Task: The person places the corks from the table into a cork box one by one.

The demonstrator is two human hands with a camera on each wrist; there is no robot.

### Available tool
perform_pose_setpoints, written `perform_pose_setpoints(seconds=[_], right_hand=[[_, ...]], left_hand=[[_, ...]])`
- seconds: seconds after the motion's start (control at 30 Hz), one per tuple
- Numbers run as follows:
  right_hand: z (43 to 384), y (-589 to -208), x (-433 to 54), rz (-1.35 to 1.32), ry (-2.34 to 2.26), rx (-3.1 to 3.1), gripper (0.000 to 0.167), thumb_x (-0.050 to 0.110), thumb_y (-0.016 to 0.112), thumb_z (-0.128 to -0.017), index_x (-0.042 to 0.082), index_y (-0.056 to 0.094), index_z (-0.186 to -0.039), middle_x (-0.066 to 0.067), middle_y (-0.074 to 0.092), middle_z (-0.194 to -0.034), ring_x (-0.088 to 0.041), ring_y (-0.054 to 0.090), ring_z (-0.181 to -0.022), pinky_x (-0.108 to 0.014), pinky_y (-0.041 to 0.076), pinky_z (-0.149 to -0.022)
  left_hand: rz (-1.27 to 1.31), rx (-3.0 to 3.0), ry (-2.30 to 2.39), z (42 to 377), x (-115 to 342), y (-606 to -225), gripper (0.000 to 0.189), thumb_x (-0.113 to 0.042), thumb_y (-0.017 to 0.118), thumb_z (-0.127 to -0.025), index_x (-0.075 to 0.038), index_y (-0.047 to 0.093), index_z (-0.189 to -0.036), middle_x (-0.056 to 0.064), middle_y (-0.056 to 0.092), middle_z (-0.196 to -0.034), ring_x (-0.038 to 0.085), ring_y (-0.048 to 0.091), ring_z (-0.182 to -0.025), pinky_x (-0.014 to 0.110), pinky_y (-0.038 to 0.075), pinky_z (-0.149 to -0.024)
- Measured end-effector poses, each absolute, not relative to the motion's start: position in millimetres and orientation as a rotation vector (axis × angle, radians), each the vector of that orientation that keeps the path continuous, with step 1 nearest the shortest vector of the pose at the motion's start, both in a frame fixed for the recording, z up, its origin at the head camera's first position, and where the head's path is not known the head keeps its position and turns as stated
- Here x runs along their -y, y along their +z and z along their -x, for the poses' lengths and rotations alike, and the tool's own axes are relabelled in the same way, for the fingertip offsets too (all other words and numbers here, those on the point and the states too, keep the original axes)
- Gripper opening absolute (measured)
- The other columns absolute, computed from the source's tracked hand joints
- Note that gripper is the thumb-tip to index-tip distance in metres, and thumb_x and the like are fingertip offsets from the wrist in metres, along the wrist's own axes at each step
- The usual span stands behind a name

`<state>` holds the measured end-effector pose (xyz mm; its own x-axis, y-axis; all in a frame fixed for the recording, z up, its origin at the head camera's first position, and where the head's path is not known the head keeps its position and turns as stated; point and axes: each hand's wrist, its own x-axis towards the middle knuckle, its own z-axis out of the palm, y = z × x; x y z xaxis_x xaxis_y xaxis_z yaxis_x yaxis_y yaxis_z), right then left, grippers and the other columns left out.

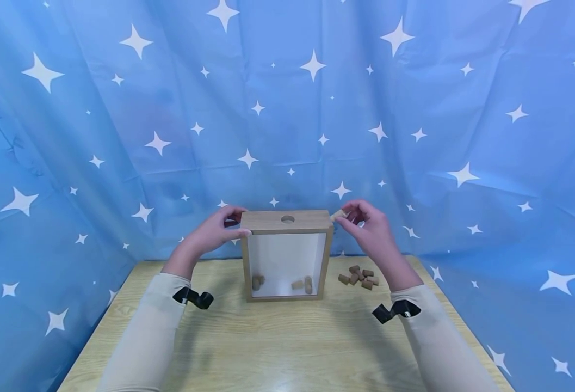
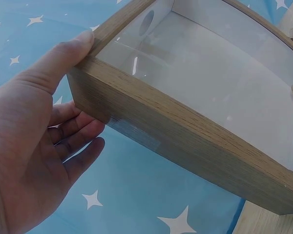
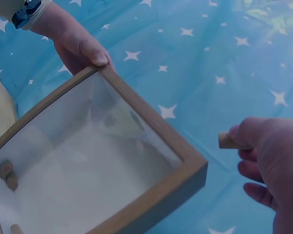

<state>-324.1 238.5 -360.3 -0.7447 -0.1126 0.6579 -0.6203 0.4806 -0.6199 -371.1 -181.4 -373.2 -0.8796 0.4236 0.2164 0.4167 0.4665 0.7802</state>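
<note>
pale sleeves (image 1: 135, 343) reach forward. the left hand (image 1: 215, 233) grips a box (image 1: 263, 220) by its corner, thumb in front; the left wrist view shows fingertips (image 2: 97, 143) behind, but cuts off the box's far end. the right hand (image 1: 372, 228) pinches a cylinder (image 1: 339, 215), apart from the box in the right wrist view, a gap hard to judge in the head view, where loose cylinders (image 1: 367, 285) lie below those fingers.

Right fingers (image 3: 253, 130) pinch 1 cork (image 3: 227, 141) (near the wooden box (image 3: 151, 197)).
</note>
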Motion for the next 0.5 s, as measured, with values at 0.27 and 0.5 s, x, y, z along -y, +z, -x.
perform_pose_setpoints(seconds=[0.27, 0.5], right_hand=[[328.3, -346.8, -218.9, -0.658, 1.214, 2.205, 0.019, 0.016, 0.085, -0.101, 0.009, 0.075, -0.116, -0.006, 0.069, -0.09, -0.022, 0.066, -0.079, -0.024, 0.055, -0.068], [332.9, -335.5, -200.0, -0.717, 1.126, 2.248, 0.018, 0.012, 0.086, -0.1, 0.009, 0.075, -0.114, -0.004, 0.071, -0.089, -0.021, 0.067, -0.079, -0.027, 0.055, -0.068]], left_hand=[[-0.774, -2.675, 1.435, 368.8, 179.5, -371.1, 0.075, -0.042, 0.085, -0.099, -0.01, 0.053, -0.159, 0.016, 0.056, -0.151, 0.041, 0.052, -0.145, 0.06, 0.049, -0.117], [-0.766, -2.679, 1.433, 369.3, 180.0, -372.5, 0.074, -0.04, 0.085, -0.1, -0.01, 0.053, -0.159, 0.017, 0.057, -0.15, 0.043, 0.052, -0.145, 0.06, 0.05, -0.115]])
